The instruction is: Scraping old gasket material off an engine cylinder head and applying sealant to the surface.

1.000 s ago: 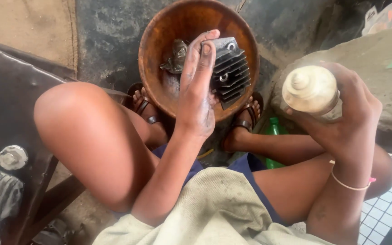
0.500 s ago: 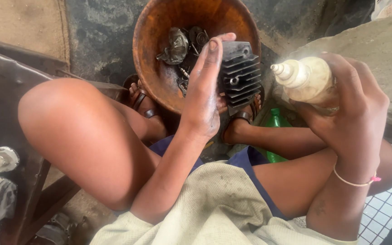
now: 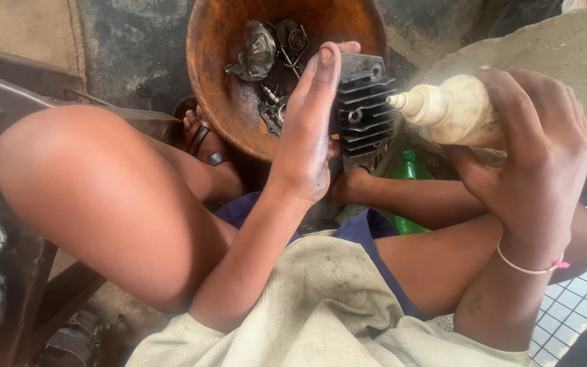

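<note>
L hand [image 3: 305, 136] clasps finned cylinder head [image 3: 365, 109], upright over rusty bowl [image 3: 215, 81]. R hand [image 3: 535, 146] wraps squeeze bottle [image 3: 453, 112], long axis horizontal, nozzle pointing left, just beside the fins.

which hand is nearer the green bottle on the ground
Right. The right hand, gripping a cream squeeze bottle, is above and to the right of the green bottle; the left hand holds the finned engine part, farther left.
</note>
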